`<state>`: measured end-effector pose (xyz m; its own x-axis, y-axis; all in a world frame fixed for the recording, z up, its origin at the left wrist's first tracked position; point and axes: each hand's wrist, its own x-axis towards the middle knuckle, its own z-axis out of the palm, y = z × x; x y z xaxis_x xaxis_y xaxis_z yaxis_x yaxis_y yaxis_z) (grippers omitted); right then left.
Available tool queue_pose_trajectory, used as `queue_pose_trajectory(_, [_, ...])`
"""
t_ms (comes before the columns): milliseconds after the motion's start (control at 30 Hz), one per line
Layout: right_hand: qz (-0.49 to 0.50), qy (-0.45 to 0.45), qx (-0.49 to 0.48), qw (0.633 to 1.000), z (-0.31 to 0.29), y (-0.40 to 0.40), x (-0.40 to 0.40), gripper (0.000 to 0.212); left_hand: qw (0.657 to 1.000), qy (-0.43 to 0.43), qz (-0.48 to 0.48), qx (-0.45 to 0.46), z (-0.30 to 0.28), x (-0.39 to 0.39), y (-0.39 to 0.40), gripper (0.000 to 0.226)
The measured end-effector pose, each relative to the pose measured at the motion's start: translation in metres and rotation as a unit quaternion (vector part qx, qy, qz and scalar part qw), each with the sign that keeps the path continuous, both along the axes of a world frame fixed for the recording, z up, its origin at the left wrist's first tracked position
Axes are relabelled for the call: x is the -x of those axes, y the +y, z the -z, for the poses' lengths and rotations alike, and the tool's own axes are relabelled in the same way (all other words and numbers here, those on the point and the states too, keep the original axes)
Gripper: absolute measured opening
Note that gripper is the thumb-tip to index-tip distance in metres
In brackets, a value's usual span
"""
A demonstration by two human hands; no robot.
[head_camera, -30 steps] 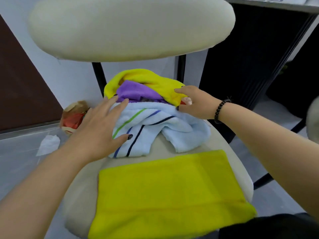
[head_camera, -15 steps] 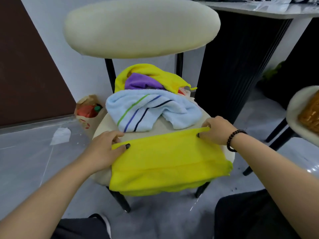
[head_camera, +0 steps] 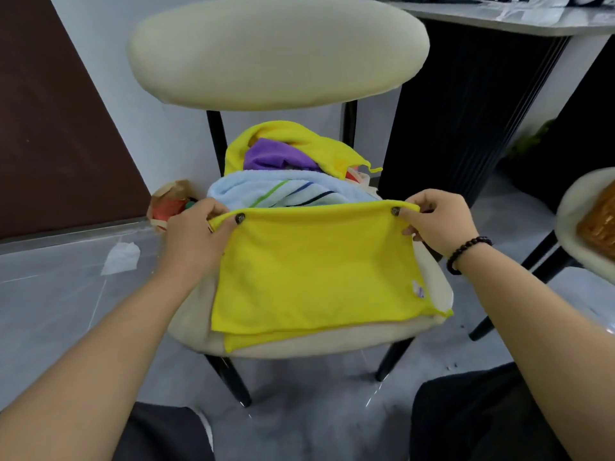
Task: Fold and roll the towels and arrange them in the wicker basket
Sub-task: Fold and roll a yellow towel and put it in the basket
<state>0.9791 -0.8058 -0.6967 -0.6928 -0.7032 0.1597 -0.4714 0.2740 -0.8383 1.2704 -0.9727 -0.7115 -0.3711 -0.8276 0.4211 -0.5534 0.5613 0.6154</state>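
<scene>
Yellow microfibre towel (head_camera: 316, 274) on the cream chair seat (head_camera: 432, 327) now has its far edge lifted: the left hand (head_camera: 196, 234) and right hand (head_camera: 439, 224), flat on the pile a moment ago, pinch its far corners, so a fold toward the near edge looks underway; wicker basket (head_camera: 599, 221) waits far right.

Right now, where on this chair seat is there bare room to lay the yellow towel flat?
Little bare seat: a strip along the right and front edges beside the yellow towel both hands pinch. The back is crowded by the towel pile.

Matt yellow cloth towel (head_camera: 316, 271), glossy grey floor (head_camera: 50, 304)
</scene>
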Motion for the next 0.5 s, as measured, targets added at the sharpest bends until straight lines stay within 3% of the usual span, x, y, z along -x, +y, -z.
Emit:
queue_pose_trajectory(100, [0.005, -0.029, 0.021, 0.999, 0.007, -0.015, 0.002, 0.009, 0.997, 0.046, -0.022, -0.064, 0.003, 0.01, -0.012, 0.015])
queue_pose_trajectory(233, [-0.014, 0.067, -0.099, 0.993, 0.016, -0.021, 0.003, 0.058, 0.994, -0.024, -0.07, -0.077, 0.01, 0.017, -0.002, 0.04])
queue_pose_trajectory(400, [-0.153, 0.138, -0.236, 0.95, 0.017, 0.009, -0.009, 0.066, 0.98, -0.139, 0.117, -0.086, 0.023, 0.0, 0.038, 0.056])
queue_pose_trajectory(500, [-0.23, 0.141, -0.281, 0.921, 0.016, 0.027, -0.017, 0.082, 0.929, -0.272, 0.242, -0.062, 0.033, -0.015, 0.049, 0.08])
